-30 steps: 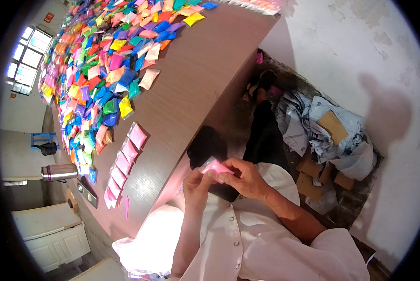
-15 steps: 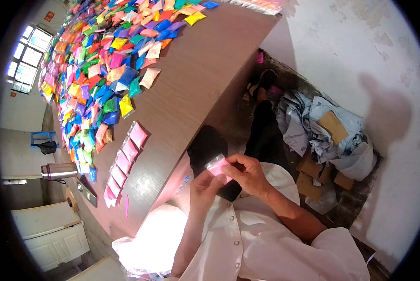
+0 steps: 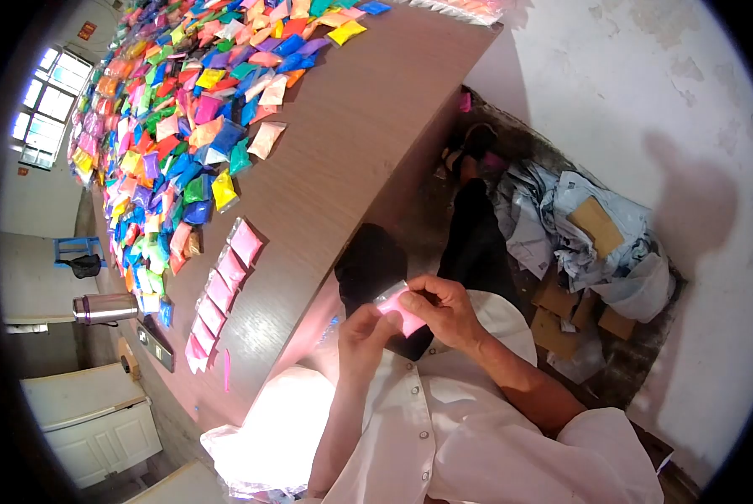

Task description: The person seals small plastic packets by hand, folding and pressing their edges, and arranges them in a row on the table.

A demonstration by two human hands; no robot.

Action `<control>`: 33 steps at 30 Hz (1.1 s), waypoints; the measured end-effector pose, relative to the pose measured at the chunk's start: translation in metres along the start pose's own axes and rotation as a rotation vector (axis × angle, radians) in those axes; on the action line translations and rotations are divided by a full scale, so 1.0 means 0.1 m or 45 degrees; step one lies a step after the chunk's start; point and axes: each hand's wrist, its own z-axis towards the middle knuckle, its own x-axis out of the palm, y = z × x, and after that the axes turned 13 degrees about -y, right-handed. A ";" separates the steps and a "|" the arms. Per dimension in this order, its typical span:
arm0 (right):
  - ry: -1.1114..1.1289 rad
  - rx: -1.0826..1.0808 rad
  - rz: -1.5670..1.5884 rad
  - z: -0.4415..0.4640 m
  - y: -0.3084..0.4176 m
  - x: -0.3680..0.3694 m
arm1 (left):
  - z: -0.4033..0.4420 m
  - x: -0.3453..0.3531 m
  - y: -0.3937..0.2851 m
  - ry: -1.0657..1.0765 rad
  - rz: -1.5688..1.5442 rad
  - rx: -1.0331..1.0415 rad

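A small clear bag with pink filling (image 3: 403, 312) is held between both hands above the lap. My left hand (image 3: 365, 336) pinches its lower left side, and my right hand (image 3: 445, 309) grips its upper right edge with thumb and fingers. To the left, a row of several pink bags (image 3: 219, 290) lies on the brown table (image 3: 343, 143), overlapping one another. Beside the row's lower end is a thin pink tool (image 3: 227, 371). A large heap of small bags in many colours (image 3: 183, 126) covers the table's far left part.
A metal flask (image 3: 106, 308) and a dark flat object (image 3: 156, 344) are at the table's left edge. White plastic (image 3: 284, 428) lies by my left arm. Crumpled grey bags (image 3: 532, 218) and cardboard pieces (image 3: 553, 332) sit on the floor at right, beside the wall.
Both hands have shifted their grip on the pink bag. It was pinched nearly flat between the fingers; more of its pink face and clear top edge now shows.
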 end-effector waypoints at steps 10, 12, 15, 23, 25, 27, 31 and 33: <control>0.098 -0.108 -0.015 -0.01 0.02 0.00 | 0.00 0.04 -0.16 -0.134 0.068 0.022; 0.113 -0.153 -0.102 0.01 0.02 -0.02 | 0.04 -0.05 -0.07 -0.100 0.071 0.026; 0.119 -0.179 -0.153 -0.01 0.02 0.00 | 0.03 -0.09 -0.04 -0.080 0.055 0.039; 0.247 -0.054 -0.293 -0.02 0.24 -0.07 | 0.01 -0.02 -0.11 -0.129 0.088 0.149; 0.333 -0.104 -0.448 -0.01 0.26 -0.08 | 0.02 -0.01 -0.12 -0.160 0.164 0.139; 0.344 -0.184 -0.502 -0.01 0.25 -0.07 | 0.04 -0.06 -0.10 -0.088 0.137 0.173; 0.315 -0.219 -0.417 -0.05 0.36 -0.03 | 0.03 -0.09 -0.14 -0.063 0.154 0.272; 0.301 -0.178 -0.366 -0.09 0.32 -0.04 | 0.02 -0.12 -0.16 -0.096 0.100 0.266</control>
